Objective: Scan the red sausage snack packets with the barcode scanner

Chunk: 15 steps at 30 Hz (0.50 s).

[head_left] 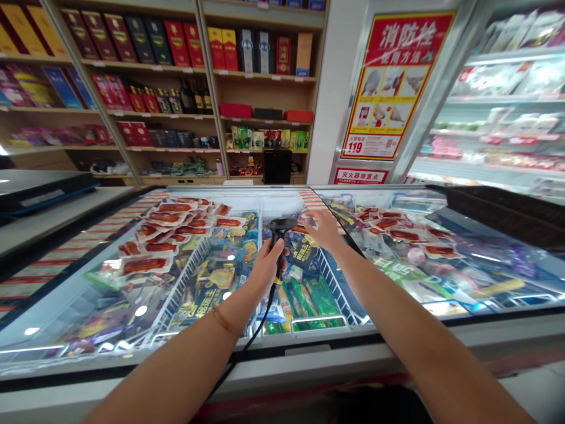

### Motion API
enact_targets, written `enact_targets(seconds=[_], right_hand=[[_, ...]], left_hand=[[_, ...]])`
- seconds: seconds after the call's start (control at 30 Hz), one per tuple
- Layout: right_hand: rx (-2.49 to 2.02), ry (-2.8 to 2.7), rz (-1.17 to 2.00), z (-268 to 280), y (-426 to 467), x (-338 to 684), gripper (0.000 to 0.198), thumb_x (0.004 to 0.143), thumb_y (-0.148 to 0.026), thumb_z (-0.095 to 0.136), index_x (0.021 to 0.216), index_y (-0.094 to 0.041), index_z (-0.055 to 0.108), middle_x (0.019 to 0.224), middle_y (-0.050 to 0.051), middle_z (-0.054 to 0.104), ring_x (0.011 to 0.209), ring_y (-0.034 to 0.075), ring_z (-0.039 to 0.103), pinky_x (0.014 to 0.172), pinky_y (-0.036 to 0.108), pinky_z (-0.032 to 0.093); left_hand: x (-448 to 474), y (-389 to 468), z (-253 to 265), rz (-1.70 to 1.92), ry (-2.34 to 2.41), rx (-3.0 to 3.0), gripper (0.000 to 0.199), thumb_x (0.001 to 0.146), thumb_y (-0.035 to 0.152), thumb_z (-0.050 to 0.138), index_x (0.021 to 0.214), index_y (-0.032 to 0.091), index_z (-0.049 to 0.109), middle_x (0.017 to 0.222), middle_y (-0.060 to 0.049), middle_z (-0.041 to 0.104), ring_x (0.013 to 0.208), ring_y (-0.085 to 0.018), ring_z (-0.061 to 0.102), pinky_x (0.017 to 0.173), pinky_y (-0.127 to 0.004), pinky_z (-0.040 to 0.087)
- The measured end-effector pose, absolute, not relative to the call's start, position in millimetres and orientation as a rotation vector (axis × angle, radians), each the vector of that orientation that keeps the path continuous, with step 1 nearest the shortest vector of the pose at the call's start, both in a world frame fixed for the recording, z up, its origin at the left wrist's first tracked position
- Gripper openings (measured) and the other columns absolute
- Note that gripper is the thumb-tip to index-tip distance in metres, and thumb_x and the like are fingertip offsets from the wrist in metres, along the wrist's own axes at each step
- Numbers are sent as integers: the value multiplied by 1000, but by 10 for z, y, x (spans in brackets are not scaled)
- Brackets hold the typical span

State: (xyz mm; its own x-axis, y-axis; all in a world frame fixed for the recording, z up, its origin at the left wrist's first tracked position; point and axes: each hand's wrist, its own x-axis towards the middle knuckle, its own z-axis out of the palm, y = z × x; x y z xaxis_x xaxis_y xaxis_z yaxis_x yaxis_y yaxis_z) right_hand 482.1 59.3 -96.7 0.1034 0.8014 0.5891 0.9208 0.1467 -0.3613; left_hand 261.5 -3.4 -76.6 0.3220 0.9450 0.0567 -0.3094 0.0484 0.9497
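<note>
A long chest freezer with sliding glass lids spans the whole width in front of the person, and behind it stand wooden shelves of boxed goods, an open chiller at the right and a red fire notice between them. Inside the freezer, white wire baskets divide the stock: red sausage packs lie at the left under glass, more red packs at the right, and in the open middle bay sit blue-and-yellow bags and green packets. The left hand reaches over the open bay, its fingers clenched around the grip of a black barcode scanner, whose head points away over the goods and whose black cable hangs down past the freezer's front edge. The right hand lies just beyond the scanner, fingers spread and pressed on a packet in the middle bay; whether they grip it cannot be told.
</note>
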Motion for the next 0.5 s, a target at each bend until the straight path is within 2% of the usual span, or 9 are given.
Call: enact_targets(seconds=[0.1,0.23,0.5], right_hand=[[-1769,-1738,-53,-1048,597,4997,47,84,-35,64,129,-20,62,137,12,59,130,32,50,108,47,36],[-1790,-1782,59,-1118,626,5021,37,81,-31,67,117,-23,68,121,10,69,117,31,60,101,46,43],[-1551,-1600,-6,-1081,630,4979,45,77,-16,62,121,-19,58,124,11,64,119,25,58,105,42,41]], left_hand=[[2626,-25,-785,1090,716,1145,52,65,62,74,81,19,50,70,3,57,40,-6,47,38,-21,34],[2629,-9,-809,1097,712,1148,51,65,60,75,83,19,51,68,4,57,39,-6,47,38,-21,34],[2597,51,-865,1088,754,1167,47,66,58,75,81,19,52,65,3,58,39,-7,47,38,-21,32]])
